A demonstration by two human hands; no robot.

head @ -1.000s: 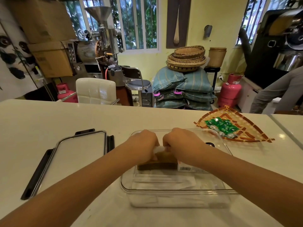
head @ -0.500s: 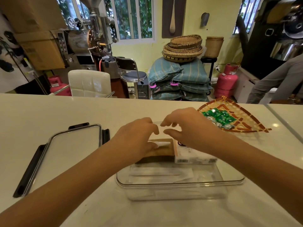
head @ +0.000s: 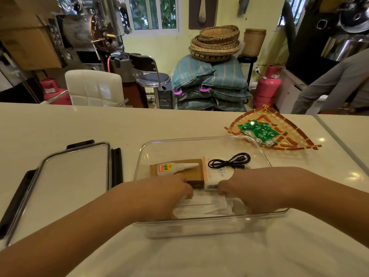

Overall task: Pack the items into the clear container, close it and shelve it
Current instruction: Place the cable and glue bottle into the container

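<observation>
Head cam: left hand and right hand are both down inside the clear container, fingers curled onto the flat white packets at its near end, but whether they actually pinch them I cannot tell. Just beyond the fingertips sit a brown box with a white glue bottle lying on top, a white box touching its right side, and a coiled black cable on that. Container rests on the white counter; its black-clipped lid lies flat to the left, a woven tray of green packets sits beyond the far right corner.
</observation>
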